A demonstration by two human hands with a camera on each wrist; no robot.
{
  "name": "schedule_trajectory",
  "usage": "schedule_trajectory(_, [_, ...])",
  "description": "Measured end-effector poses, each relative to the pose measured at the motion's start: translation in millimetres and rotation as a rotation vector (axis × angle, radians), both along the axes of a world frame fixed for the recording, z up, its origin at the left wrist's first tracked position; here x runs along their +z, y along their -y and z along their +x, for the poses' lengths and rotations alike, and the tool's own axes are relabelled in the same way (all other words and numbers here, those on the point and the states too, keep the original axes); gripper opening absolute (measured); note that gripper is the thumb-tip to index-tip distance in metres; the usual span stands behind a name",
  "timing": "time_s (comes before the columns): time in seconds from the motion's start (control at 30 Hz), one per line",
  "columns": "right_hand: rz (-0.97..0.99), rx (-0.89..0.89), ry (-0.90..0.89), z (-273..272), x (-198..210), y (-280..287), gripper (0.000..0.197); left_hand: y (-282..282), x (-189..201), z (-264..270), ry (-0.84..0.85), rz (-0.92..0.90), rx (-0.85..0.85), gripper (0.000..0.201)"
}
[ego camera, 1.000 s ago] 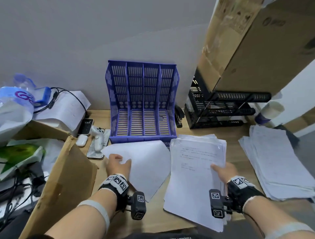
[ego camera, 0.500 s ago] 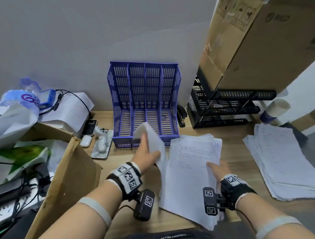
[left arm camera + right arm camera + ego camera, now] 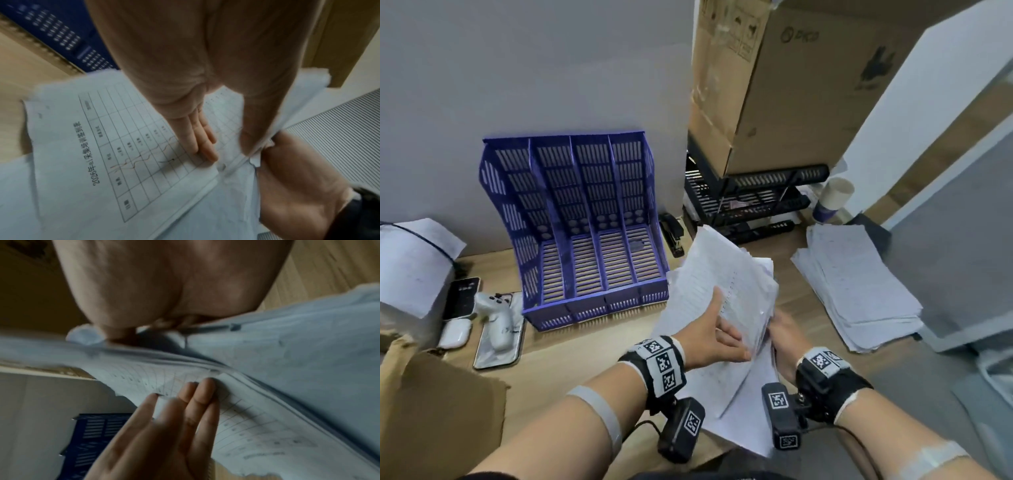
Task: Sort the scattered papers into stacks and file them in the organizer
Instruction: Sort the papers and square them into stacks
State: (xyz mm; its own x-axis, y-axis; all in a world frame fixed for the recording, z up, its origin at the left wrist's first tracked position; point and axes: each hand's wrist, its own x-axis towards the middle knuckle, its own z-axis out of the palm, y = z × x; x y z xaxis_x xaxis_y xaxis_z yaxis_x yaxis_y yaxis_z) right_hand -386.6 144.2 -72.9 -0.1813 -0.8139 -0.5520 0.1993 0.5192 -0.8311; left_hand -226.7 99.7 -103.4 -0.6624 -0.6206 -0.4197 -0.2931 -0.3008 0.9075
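The blue slotted organizer (image 3: 571,240) stands against the wall with its slots bare. In front of it, a thick stack of printed papers (image 3: 726,281) is tilted up off the desk between both hands. My left hand (image 3: 717,337) pinches its near edge, thumb on the front face and straight fingers (image 3: 197,139) flat against a gridded sheet (image 3: 115,155). On the stack's right side, my right hand (image 3: 782,329) grips the same edge, thumb and curled fingers on it in the right wrist view (image 3: 144,327). Looser sheets (image 3: 743,404) hang beneath.
A second paper pile (image 3: 856,287) lies at the right. A black tray rack (image 3: 750,198) under a big cardboard box (image 3: 791,85), a stapler (image 3: 671,233) and a paper cup (image 3: 832,202) stand behind. Phone (image 3: 462,298), controller (image 3: 496,318) and an open carton (image 3: 431,411) crowd the left.
My left hand brought the loose sheet from the left over to the stack. Both hands then raised the stack from flat on the desk to tilted upright.
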Motion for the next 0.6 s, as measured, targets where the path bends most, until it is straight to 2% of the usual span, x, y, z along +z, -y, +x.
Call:
schedule_trajectory(0.1, [-0.060,0.059,0.123,-5.3,10.2,-3.8,0.043,3.2,4.5,-10.4,-0.015,-0.031,0.017,0.120])
schedule_trajectory(0.2, [-0.088,0.151,0.065,-14.5,2.1,-4.5,0.074,9.9,-2.9,-14.1,-0.088,0.005,0.021,0.112])
schedule_trajectory(0.23, [-0.095,0.153,0.008,-17.1,-3.2,-3.4,0.069,12.2,-5.1,-14.6,-0.107,0.012,0.017,0.110])
schedule_trajectory(0.33, [-0.134,0.044,-0.272,-27.2,-11.4,5.8,0.021,18.2,-8.6,-14.2,-0.103,-0.025,0.096,0.100])
schedule_trajectory(0.37, [-0.140,-0.001,-0.317,-31.3,-10.7,9.4,0.012,21.9,-7.0,-11.9,-0.062,-0.087,0.165,0.093])
schedule_trajectory(0.43, [-0.176,0.004,-0.346,-36.2,-0.7,13.7,0.013,35.6,-11.1,0.3,0.080,-0.252,0.368,0.081])
schedule_trajectory(0.47, [-0.208,0.012,-0.341,-38.1,8.2,14.7,0.016,42.8,-12.8,8.6,0.150,-0.313,0.475,0.086])
schedule_trajectory(0.5, [-0.244,0.008,-0.323,-41.0,13.2,16.2,0.020,50.5,-13.0,17.0,0.184,-0.331,0.550,0.100])
schedule_trajectory(0.57, [-0.300,-0.010,-0.297,-42.6,26.0,19.3,0.022,63.8,-11.5,30.5,0.136,-0.276,0.604,0.119])
schedule_trajectory(0.6, [-0.330,-0.017,-0.277,-42.0,29.5,21.7,0.022,68.4,-7.5,35.9,0.044,-0.238,0.584,0.116])
